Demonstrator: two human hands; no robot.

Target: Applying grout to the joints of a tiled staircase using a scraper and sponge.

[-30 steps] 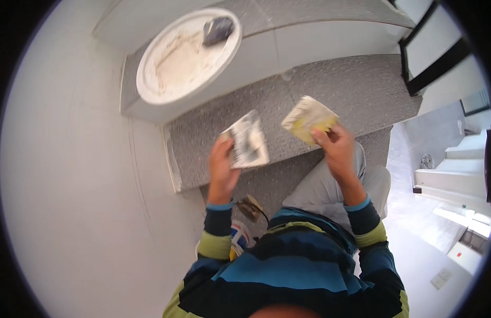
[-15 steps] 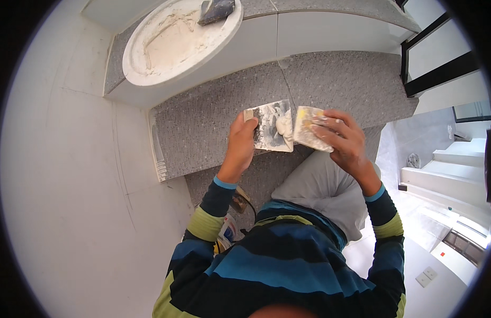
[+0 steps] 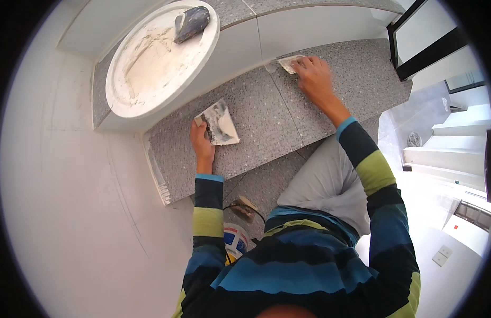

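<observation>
My left hand (image 3: 203, 143) grips a flat, wide-bladed putty knife (image 3: 220, 125) smeared with white paste, held over the grey speckled step (image 3: 250, 108). Farther up and to the right, my right hand (image 3: 315, 80) is closed on a white-smeared scraper (image 3: 289, 64). That scraper is at the back of the step, by the foot of the white riser (image 3: 240, 53), close to where a joint line crosses the stone. Whether its edge touches the stone is hard to see.
A round white tray (image 3: 110, 85) of pale paste stands on the upper step, a dark, paste-marked object (image 3: 193, 24) on it. White wall (image 3: 60, 185) borders the left; black-framed railing (image 3: 425, 53) the right. Below are a bucket (image 3: 236, 239) and a wooden-looking block (image 3: 243, 209).
My hands have moved apart. The right one carried its scraper up to the back of the step, and less paste shows on the left knife, which shifted left. My view has shifted slightly.
</observation>
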